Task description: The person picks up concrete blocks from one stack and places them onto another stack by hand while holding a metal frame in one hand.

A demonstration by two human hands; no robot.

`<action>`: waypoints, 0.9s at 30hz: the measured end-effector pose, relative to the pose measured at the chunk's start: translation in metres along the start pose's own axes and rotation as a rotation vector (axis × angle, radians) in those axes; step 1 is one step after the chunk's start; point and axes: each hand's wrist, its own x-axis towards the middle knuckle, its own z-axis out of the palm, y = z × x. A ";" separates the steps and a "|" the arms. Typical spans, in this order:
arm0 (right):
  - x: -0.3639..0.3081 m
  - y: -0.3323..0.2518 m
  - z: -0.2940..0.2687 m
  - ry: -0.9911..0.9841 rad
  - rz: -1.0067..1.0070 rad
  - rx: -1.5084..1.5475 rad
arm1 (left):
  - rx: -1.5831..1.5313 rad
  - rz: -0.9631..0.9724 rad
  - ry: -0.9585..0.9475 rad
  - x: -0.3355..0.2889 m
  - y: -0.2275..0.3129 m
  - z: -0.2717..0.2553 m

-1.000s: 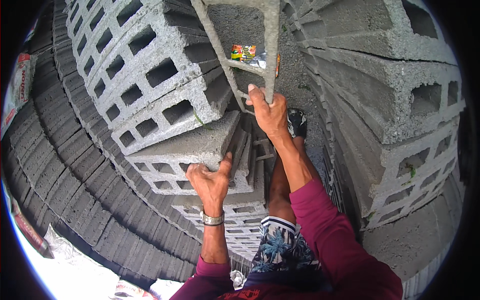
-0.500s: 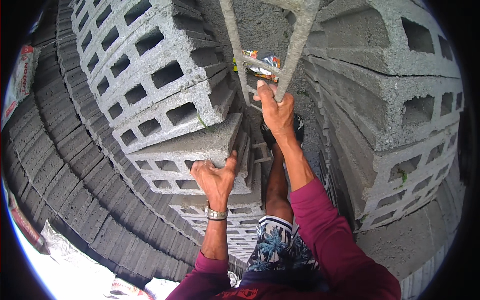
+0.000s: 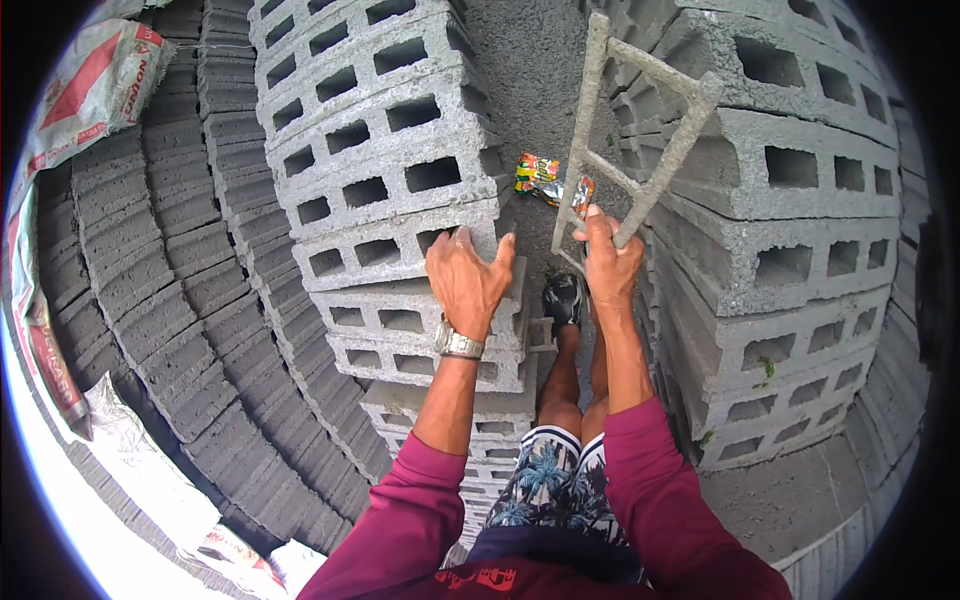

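Observation:
My right hand (image 3: 612, 262) is wrapped round the lower part of a grey, cement-crusted frame with two rails and crossbars, like a small ladder (image 3: 668, 140). The frame stands tilted up and away from me in the gap between two block stacks. My left hand (image 3: 470, 278), with a metal watch (image 3: 459, 341) on its wrist, is on the near end of a hollow concrete block (image 3: 375, 250) in the left stack. Its fingertips reach into one of the block's holes and the thumb lies along the block's inner corner.
Tall hollow-block stacks rise at left and right (image 3: 800, 185). Rows of grey blocks (image 3: 160, 300) curve along the far left, with printed sacks (image 3: 95, 95) beyond. Colourful wrappers (image 3: 540, 178) lie on the gravel ground (image 3: 530, 60). My shoe (image 3: 563, 298) stands in the narrow gap.
My left hand has moved up from the lower block to the one above it. My right hand has shifted right and slightly down with the frame, which now leans more to the right.

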 end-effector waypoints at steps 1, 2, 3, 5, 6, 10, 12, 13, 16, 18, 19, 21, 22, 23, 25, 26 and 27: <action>0.002 -0.002 0.003 -0.017 -0.009 -0.001 | 0.010 -0.113 -0.075 0.009 0.004 0.006; 0.006 -0.004 0.004 -0.029 -0.021 -0.007 | 0.015 -0.219 -0.157 0.017 0.011 0.014; 0.011 -0.002 0.001 -0.064 -0.030 -0.054 | 0.025 -0.325 -0.237 0.020 0.017 0.020; 0.021 0.003 0.004 -0.043 -0.050 -0.030 | 0.084 -0.234 -0.150 0.011 0.017 0.033; 0.025 0.006 0.008 -0.047 -0.033 -0.021 | 0.123 -0.190 -0.097 0.010 0.014 0.036; 0.039 0.005 0.016 -0.057 0.049 -0.020 | -0.019 -0.344 -0.232 0.019 0.016 0.027; 0.053 0.010 0.021 -0.018 0.018 0.030 | -0.045 -0.460 -0.340 0.017 0.020 0.010; 0.059 0.015 0.025 -0.007 -0.009 0.040 | -0.085 -0.465 -0.325 0.009 0.014 0.002; 0.071 0.022 0.030 0.000 0.012 0.031 | -0.159 -0.484 -0.363 -0.015 -0.010 -0.007; 0.076 0.016 0.041 -0.009 0.003 0.073 | -0.149 -0.477 -0.388 -0.012 -0.011 -0.016; 0.078 0.014 0.044 -0.025 -0.008 0.092 | -0.134 -0.477 -0.401 -0.009 -0.011 -0.018; 0.081 0.001 0.050 -0.077 -0.019 0.094 | -0.147 -0.487 -0.341 -0.015 -0.017 -0.016; 0.081 0.005 0.056 -0.098 -0.029 0.108 | -0.134 -0.495 -0.357 -0.018 -0.021 -0.017; 0.085 0.009 0.058 -0.106 -0.047 0.121 | -0.130 -0.489 -0.375 -0.014 -0.017 -0.020; 0.087 0.036 0.070 -0.137 -0.021 0.092 | -0.140 -0.469 -0.370 -0.014 -0.018 -0.017; 0.084 0.056 0.076 -0.153 0.095 0.048 | -0.155 -0.460 -0.373 -0.014 -0.014 -0.015; 0.082 0.088 0.071 -0.153 0.106 -0.057 | -0.179 -0.446 -0.383 -0.016 -0.008 -0.011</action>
